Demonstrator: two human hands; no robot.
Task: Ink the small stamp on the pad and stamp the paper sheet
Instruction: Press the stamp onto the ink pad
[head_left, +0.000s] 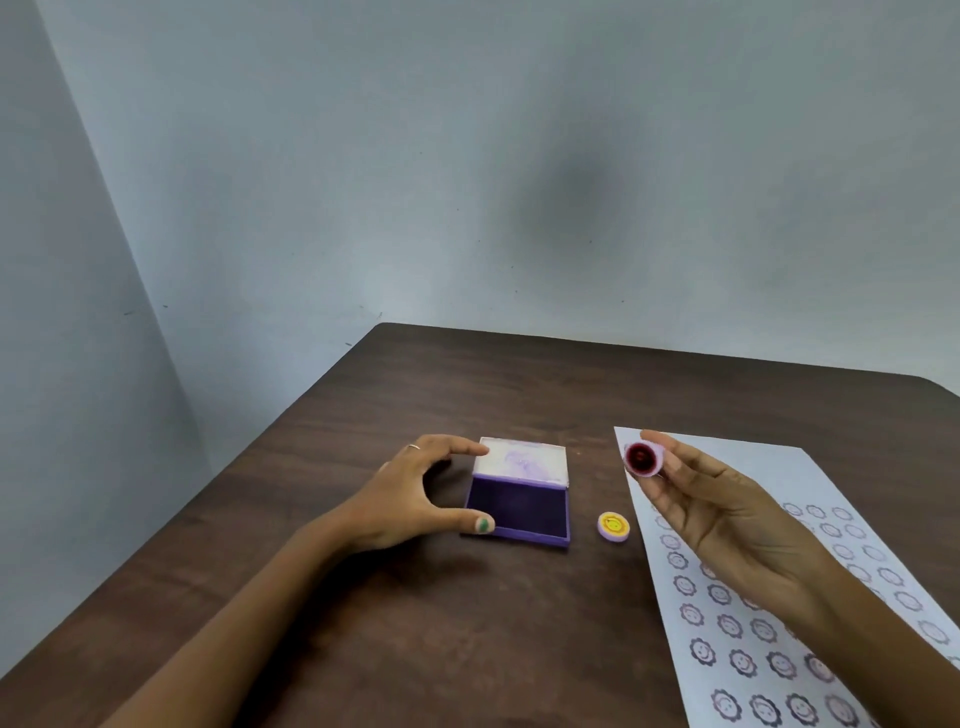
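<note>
Landmark = ink pad (516, 506), open on the dark wood-grain surface (415, 623).

Left of pad: left hand (410, 499), fingers spread in a C, not clamped. Forefinger at the lid's far-left corner, thumb at the tray's near-left corner. Looks like it's bracing the case; I can't tell if there's firm contact.

Pad: shallow rectangular purple tray, matte felt-like dark violet face. White lid hinged back, purple smears inside.

Just right of pad: small round cap (613, 527), pink rim, yellow face, lying flat.

Further right: right hand (727, 525), fingertips pinched on the small stamp (644, 459). It's a short pink cylinder with a round dark-red face, held in the air and tilted toward the camera, not yet on the pad.

Far right: paper sheet (769, 613), thin white, flat, rows of round scalloped smiley prints.

Step = inking. Turn the face down, keep it level, press straight onto the felt, brief dab, no twist. Keep the case pinned so it doesn't slide. Then aim for a blank patch of sheet.
</note>
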